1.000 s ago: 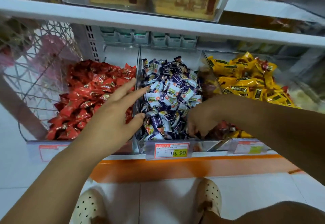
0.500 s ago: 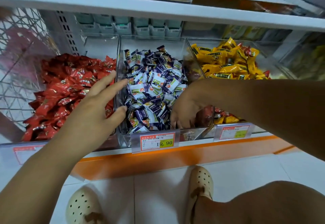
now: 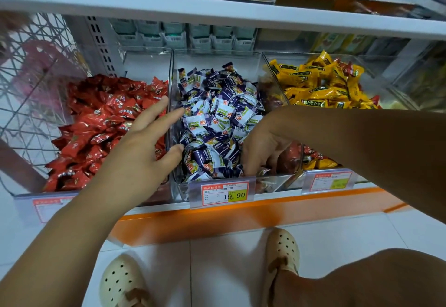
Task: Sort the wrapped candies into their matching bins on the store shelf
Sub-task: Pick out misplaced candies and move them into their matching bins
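Note:
Three clear bins stand side by side on the shelf. The left bin holds red candies (image 3: 101, 123), the middle bin (image 3: 217, 52) purple-and-white candies (image 3: 217, 116), the right bin yellow candies (image 3: 321, 89) with some red ones mixed in. My left hand (image 3: 144, 147) hovers with straight, spread fingers over the wall between the left and middle bins. My right hand (image 3: 263, 147) reaches down into the front right corner of the middle bin, fingers curled among the candies. Its fingertips are buried, so what they hold is hidden.
A price tag reading 19.90 (image 3: 223, 193) hangs on the middle bin's front. A wire basket (image 3: 29, 84) stands at the far left. An upper shelf board (image 3: 217, 17) runs overhead. My feet in cream clogs (image 3: 282, 248) stand on the white tiled floor.
My left hand has stayed spread over the divider. My right hand has stayed dug into the front right corner of the middle bin. The camera view has shifted slightly.

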The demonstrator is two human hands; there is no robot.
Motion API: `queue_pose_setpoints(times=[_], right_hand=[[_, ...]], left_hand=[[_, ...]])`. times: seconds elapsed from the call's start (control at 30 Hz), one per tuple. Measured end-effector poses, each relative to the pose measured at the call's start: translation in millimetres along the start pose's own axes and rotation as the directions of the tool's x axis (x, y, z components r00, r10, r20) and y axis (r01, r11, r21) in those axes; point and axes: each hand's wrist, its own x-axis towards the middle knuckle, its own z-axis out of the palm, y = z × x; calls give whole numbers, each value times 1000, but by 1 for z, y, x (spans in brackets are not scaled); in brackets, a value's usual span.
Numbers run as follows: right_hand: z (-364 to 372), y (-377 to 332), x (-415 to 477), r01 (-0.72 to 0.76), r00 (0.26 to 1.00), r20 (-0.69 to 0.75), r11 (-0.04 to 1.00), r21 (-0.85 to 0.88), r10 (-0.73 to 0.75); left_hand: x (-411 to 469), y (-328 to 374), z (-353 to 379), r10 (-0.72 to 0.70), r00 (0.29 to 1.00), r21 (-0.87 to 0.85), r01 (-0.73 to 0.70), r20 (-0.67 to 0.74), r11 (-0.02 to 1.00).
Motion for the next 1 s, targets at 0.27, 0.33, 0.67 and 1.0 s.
queue_pose_setpoints(times=[0.27, 0.33, 0.67, 1.0], right_hand=[[-3, -3, -33, 160, 986, 48, 987, 19, -161], [-6, 0, -40, 211, 977, -30, 977, 37, -210], [15, 3, -82, 579, 797, -523, 631, 517, -302], [26, -22, -79, 720, 690, -648, 211, 661, -323]], left_hand=[[1, 1, 1, -6, 1000, -10, 6, -1, 1000], [1, 2, 1, -1, 1000, -2, 1, -6, 1000], [6, 11, 6, 59, 986, 262, -17, -156, 965], [13, 29, 15, 174, 953, 50, -167, -248, 985]])
